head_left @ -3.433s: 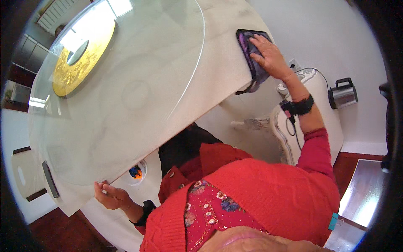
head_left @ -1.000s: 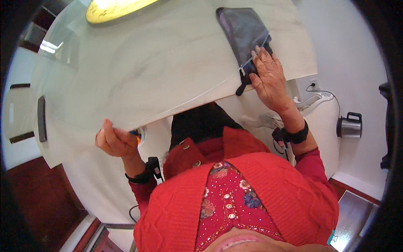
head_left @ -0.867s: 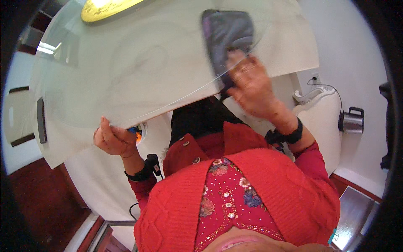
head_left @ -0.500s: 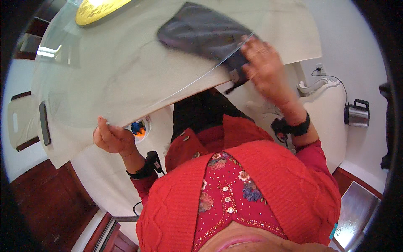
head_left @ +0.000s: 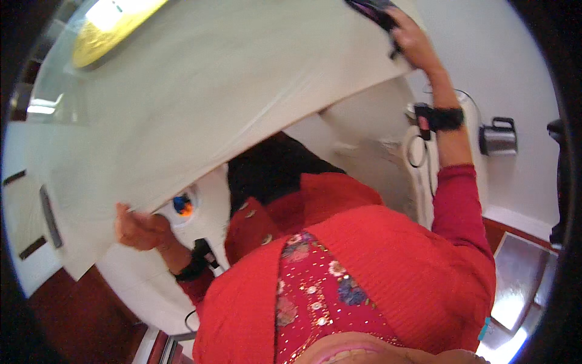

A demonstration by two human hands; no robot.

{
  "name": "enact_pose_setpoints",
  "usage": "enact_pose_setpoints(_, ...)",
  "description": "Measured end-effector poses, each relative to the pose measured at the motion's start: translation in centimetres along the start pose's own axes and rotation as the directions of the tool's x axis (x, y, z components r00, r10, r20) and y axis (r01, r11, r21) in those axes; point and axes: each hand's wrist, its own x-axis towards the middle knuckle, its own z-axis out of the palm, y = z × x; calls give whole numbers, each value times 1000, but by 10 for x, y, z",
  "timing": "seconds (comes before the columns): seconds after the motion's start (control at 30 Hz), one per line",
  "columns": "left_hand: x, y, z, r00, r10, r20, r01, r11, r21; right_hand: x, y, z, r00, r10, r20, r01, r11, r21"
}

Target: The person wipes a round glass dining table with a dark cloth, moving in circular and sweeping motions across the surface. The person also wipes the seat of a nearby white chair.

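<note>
At the far right corner of the pale tabletop (head_left: pixel 200 109), a dark, soft pouch (head_left: pixel 373 12) lies partly out of view at the upper edge. My right hand (head_left: pixel 413 39) reaches out along that side, its fingers closed around the pouch's near end. Close to the table's front left edge is my left hand (head_left: pixel 139 229), fingers curled in toward the thumb. Something tiny and pale may show at its fingertips, too small to name. Both wrists wear black straps.
A yellow oval object (head_left: pixel 100 45) rests at the far left of the table. Below the front edge, a white container (head_left: pixel 193 200) holds blue and orange things. To the right stand a pale carved chair (head_left: pixel 418 176) and a metal jug (head_left: pixel 500 138) with a black handle by the wall.
My right hand has moved away to the far right, taking the dark pouch from the table's middle to its corner. The left hand appears lower and further left as the view shifted.
</note>
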Motion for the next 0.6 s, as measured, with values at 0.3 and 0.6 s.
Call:
enact_pose_setpoints(0.3,2,-4,5,995,44,-88,-31,990,138,-5,-93,6,966,-253,-51,252,967,-37)
enact_pose_setpoints(0.6,-1,-6,2,994,106,-10,-98,951,293,-9,-215,-2,965,-239,104,228,967,111)
